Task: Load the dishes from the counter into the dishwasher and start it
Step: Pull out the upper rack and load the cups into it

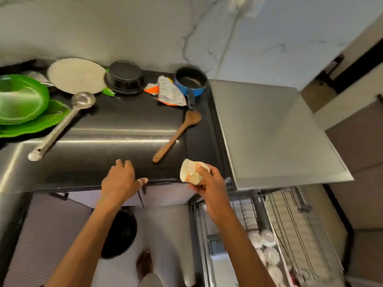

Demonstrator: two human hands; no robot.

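- A cup (189,170) is being gripped on its side by the right hand (207,180), fingers curled round it, above the front edge of the counter (124,125) and just beside the open rack (290,224).
- The left hand (119,180) is being rested on the counter edge, fingers relaxed, nothing held.
- Other cups (267,243) are being carried in the rack already; the tine spacing is being hidden by blur.
- Ladle (62,125), spoon (176,137), pot (190,81), bowl (125,77) and plates (20,98) are being left on the counter, well apart from both hands.
- Risk, judged: the cup is being carried tilted, by one hand only. A slip over the rack could chip it or the cups below.
- Risk, judged: a poorly seated cup could be tipped between tines.
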